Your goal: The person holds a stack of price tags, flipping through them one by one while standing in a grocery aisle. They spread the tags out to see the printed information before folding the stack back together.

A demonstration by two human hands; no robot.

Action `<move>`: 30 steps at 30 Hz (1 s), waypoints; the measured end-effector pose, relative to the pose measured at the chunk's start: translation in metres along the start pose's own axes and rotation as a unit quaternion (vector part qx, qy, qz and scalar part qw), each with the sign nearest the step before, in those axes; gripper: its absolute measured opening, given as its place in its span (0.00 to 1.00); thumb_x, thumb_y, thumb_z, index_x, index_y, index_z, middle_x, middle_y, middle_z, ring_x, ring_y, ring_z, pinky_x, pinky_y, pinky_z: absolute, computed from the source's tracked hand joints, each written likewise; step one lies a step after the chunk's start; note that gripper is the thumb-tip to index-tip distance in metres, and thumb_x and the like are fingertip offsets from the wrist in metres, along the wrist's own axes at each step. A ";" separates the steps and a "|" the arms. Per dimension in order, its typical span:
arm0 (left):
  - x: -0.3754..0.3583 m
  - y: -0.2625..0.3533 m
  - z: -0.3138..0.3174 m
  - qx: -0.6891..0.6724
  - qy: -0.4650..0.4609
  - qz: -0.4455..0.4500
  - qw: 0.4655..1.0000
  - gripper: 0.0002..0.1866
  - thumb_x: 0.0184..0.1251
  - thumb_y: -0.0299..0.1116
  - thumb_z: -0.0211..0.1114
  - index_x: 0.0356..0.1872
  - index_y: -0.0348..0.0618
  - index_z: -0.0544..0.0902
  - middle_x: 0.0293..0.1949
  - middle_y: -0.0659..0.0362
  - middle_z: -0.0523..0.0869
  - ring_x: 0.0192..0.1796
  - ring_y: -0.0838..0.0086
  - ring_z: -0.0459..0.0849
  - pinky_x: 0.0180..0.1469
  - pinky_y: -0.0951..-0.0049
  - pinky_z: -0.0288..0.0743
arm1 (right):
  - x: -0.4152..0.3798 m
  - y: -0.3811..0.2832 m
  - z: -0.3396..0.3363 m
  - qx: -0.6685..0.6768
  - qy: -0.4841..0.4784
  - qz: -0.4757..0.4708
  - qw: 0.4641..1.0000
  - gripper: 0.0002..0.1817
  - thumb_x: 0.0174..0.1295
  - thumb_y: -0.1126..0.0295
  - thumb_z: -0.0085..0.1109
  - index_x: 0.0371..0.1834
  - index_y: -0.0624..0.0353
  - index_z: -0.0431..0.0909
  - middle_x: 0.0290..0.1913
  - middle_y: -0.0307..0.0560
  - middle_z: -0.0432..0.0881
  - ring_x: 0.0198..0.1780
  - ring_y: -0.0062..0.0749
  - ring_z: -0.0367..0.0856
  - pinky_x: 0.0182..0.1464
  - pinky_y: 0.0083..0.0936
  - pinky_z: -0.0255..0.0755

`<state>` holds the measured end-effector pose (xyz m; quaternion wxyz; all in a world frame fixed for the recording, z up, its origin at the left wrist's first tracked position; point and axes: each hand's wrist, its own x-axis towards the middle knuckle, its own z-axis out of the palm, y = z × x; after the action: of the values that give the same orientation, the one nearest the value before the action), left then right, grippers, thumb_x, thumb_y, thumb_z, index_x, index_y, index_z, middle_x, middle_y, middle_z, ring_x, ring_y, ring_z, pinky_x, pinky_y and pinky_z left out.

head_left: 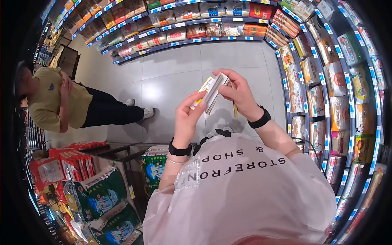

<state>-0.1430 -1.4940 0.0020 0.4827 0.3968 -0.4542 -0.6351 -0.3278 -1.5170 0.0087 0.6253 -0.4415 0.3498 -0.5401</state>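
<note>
In front of my chest I hold a thin stack of cards or price labels (212, 90), white with yellow print. My left hand (188, 116) grips the stack's lower left edge between thumb and fingers. From the right, my right hand (238, 92) pinches its upper end, fingers curled over the top cards. Each wrist carries a black band. I wear a white shirt (245, 192) with printed letters.
Shelves of packaged food (326, 94) run along the right side, and more shelves (183, 22) stand across the aisle. A person in a yellow shirt (57, 102) stands at the left on the grey tiled floor (171, 77). Green and red bagged goods (106, 196) sit low at the left.
</note>
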 end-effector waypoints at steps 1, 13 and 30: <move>0.000 -0.001 -0.004 -0.027 0.001 -0.019 0.999 0.15 0.66 0.29 0.60 0.51 0.35 0.80 0.55 0.56 0.76 0.49 0.78 0.77 0.48 0.82 0.73 | 0.000 -0.001 0.000 -0.005 -0.008 -0.002 1.000 0.20 0.59 0.68 0.62 0.54 0.60 0.72 0.36 0.31 0.74 0.32 0.09 0.67 0.30 0.10 0.62; -0.005 0.017 -0.017 -0.128 -0.049 -0.106 0.985 0.13 0.64 0.28 0.61 0.48 0.34 0.80 0.49 0.56 0.80 0.50 0.77 0.78 0.49 0.79 0.74 | 0.001 0.004 -0.005 0.024 -0.052 0.059 0.997 0.24 0.58 0.66 0.63 0.57 0.60 0.71 0.35 0.30 0.74 0.28 0.08 0.63 0.27 0.08 0.56; -0.035 0.024 -0.010 0.019 0.090 -0.011 0.996 0.19 0.52 0.18 0.69 0.48 0.35 0.79 0.54 0.56 0.73 0.49 0.75 0.79 0.49 0.80 0.77 | 0.011 0.013 0.007 0.033 -0.149 0.090 0.984 0.23 0.55 0.71 0.66 0.55 0.61 0.72 0.46 0.35 0.77 0.44 0.14 0.73 0.44 0.12 0.68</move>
<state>-0.1202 -1.4646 0.0247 0.5067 0.4666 -0.4167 -0.5931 -0.3147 -1.5264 -0.0002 0.7305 -0.4631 0.2733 -0.4210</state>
